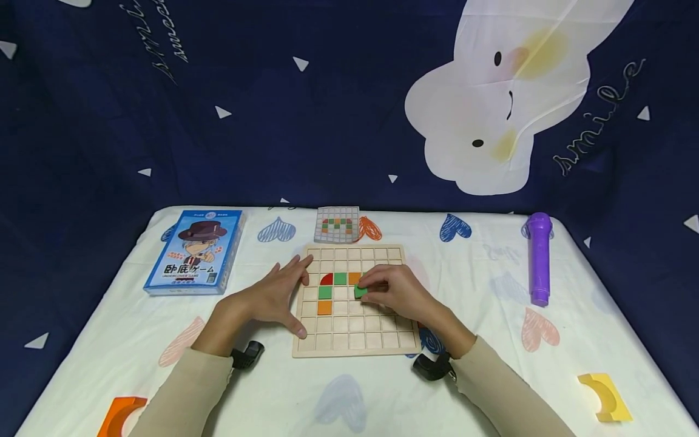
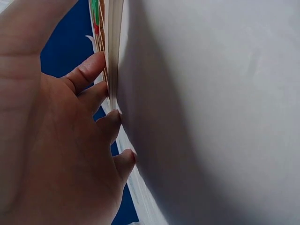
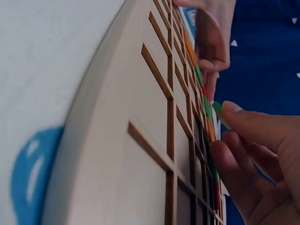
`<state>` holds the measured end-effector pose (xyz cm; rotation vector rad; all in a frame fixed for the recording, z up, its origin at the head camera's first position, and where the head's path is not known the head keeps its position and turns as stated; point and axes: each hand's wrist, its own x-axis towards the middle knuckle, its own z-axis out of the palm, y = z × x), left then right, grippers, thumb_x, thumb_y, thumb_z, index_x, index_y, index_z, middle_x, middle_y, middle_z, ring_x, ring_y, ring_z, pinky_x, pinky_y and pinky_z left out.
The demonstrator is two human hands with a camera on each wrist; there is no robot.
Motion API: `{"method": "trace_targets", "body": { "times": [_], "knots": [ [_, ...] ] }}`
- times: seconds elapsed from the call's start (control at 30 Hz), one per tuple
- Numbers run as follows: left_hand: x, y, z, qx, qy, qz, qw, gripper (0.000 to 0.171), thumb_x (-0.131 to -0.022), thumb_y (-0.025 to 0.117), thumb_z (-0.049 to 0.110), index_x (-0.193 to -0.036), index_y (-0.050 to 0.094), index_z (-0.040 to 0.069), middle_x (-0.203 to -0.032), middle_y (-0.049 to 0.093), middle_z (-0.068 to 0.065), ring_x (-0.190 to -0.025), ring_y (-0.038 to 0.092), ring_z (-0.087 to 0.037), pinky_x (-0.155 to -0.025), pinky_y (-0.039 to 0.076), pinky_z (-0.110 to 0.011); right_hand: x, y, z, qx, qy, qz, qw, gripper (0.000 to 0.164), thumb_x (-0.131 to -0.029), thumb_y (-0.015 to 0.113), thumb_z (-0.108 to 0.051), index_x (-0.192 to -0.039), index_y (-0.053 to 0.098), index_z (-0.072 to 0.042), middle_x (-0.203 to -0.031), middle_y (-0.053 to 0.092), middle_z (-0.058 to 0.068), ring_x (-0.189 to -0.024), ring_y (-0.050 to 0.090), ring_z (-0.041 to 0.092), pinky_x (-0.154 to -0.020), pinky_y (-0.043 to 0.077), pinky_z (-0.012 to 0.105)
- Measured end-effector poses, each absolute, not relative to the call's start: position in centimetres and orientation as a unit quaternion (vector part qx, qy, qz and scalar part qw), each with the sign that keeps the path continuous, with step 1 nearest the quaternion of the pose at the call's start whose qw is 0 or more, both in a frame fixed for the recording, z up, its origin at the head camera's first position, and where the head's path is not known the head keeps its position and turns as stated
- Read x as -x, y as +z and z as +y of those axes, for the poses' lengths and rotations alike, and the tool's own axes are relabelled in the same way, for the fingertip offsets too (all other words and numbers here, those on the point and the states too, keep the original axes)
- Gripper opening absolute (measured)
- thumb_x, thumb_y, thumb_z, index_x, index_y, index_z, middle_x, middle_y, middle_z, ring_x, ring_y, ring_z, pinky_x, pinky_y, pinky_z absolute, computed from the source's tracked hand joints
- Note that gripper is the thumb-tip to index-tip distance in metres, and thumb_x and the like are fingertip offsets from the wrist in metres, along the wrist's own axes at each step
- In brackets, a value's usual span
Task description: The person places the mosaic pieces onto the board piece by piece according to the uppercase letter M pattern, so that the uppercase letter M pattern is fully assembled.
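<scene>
A wooden grid board lies on the cloth-covered table. On its left part sit a red rounded tile, a green tile and an orange tile in one row, with another green tile and an orange tile beneath the red one. My right hand pinches a green block between thumb and fingers, just over the grid. My left hand is spread along the board's left edge, thumb and fingertips touching it. Part of the board is hidden under my right hand.
Behind the board lies a pattern card with a coloured grid. A blue game box is at left, a purple cylinder at right. Nearer me are an orange arch block and a yellow arch block.
</scene>
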<state>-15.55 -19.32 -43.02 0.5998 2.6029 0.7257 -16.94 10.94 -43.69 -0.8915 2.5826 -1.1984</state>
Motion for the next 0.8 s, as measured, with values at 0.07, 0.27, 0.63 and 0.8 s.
{"method": "trace_targets", "body": {
  "times": [0.07, 0.27, 0.63, 0.8],
  "knots": [
    [15.5, -43.0, -19.3, -0.212, 0.256, 0.925, 0.187, 0.095, -0.047, 0.099, 0.056, -0.115, 0.048, 0.013, -0.173, 0.016, -0.014, -0.161, 0.007, -0.041, -0.129, 0.006, -0.067, 17.0, -43.8, 10.7, 0.298, -0.395, 0.866, 0.078, 0.02, -0.085, 0.083, -0.015, -0.105, 0.08, -0.012, -0.11, 0.077, 0.001, -0.107, 0.071, 0.016, -0.087, 0.06, 0.022],
    [15.6, -43.0, -19.3, -0.212, 0.256, 0.924, 0.187, 0.094, -0.047, 0.099, 0.056, -0.114, 0.047, 0.014, -0.173, 0.016, -0.013, -0.161, 0.007, -0.041, -0.129, 0.006, -0.067, 17.1, -44.0, 10.0, 0.292, -0.378, 0.876, 0.073, 0.018, -0.085, 0.082, -0.014, -0.103, 0.08, -0.011, -0.109, 0.078, 0.001, -0.105, 0.072, 0.015, -0.087, 0.059, 0.022],
    [15.4, -42.9, -19.2, -0.214, 0.253, 0.926, 0.183, 0.093, -0.049, 0.099, 0.056, -0.114, 0.047, 0.013, -0.173, 0.016, -0.016, -0.16, 0.009, -0.044, -0.128, 0.007, -0.068, 16.7, -43.9, 9.3, 0.287, -0.367, 0.883, 0.06, 0.015, -0.083, 0.084, -0.015, -0.098, 0.081, -0.012, -0.107, 0.076, -0.001, -0.099, 0.07, 0.013, -0.085, 0.059, 0.024],
    [15.3, -42.8, -19.2, -0.215, 0.251, 0.926, 0.181, 0.092, -0.05, 0.099, 0.055, -0.114, 0.047, 0.013, -0.172, 0.016, -0.016, -0.16, 0.01, -0.046, -0.127, 0.008, -0.069, 16.8, -43.9, 9.2, 0.288, -0.365, 0.883, 0.06, 0.013, -0.083, 0.084, -0.015, -0.095, 0.08, -0.014, -0.101, 0.076, -0.004, -0.096, 0.07, 0.011, -0.084, 0.058, 0.024]
  ]
}}
